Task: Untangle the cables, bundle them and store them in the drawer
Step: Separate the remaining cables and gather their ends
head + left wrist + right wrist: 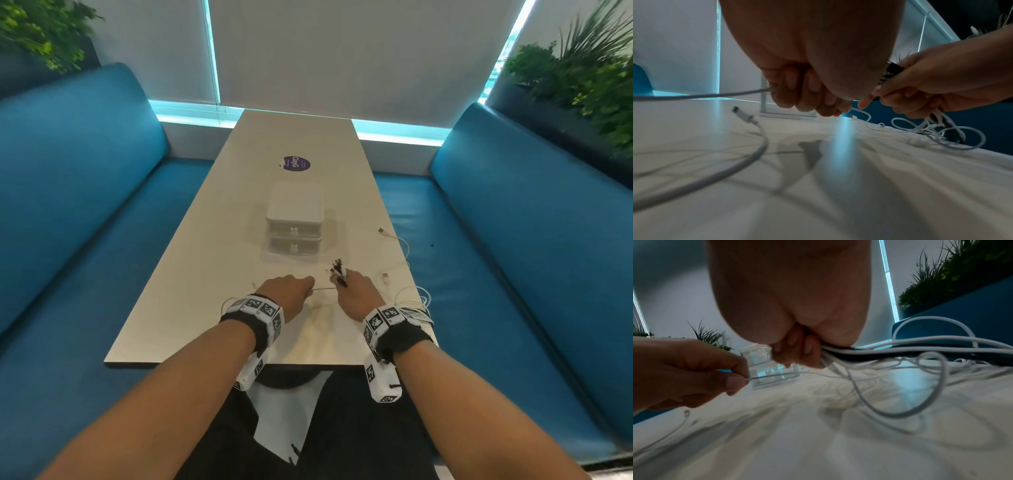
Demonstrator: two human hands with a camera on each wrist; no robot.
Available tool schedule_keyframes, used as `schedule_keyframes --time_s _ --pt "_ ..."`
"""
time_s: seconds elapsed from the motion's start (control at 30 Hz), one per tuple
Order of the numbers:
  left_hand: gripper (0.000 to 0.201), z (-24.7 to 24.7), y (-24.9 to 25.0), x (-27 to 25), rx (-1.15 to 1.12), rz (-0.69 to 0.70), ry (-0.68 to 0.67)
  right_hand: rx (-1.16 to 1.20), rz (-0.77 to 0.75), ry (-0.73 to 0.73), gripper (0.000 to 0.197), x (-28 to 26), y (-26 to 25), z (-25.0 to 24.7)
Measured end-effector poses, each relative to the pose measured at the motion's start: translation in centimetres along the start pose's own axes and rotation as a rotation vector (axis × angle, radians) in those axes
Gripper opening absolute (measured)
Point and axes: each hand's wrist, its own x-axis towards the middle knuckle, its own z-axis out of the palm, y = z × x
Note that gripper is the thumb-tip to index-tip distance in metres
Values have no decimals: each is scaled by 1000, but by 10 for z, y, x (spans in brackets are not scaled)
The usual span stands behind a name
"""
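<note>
Cables (407, 260), mostly thin and white, lie in messy loops on the bench (191, 274); the right hand (356, 291) grips a bunch of ends, the left hand (287, 294) pinches one white cable (322, 289)

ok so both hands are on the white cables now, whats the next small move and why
Probably draw the left hand leftward, pulling its thin white cable out of the bunch of cable ends the right hand grips. That strand runs taut between the hands, while tangled white loops lie by the right wrist.
</note>
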Motion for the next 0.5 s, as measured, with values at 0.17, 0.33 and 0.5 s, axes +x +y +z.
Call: schedule_keyframes --time_s 0.17,0.33,0.5 --pt "24 0 11 6 -22 48 26 -92 -101 -139 25 -5 -5 2" --pt "25 -15 -9 3 -53 22 -22 -231 -53 -102 23 4 -3 1" --pt "13 -22 -53 -5 -50 -67 -17 -304 120 5 23 10 19 -5"
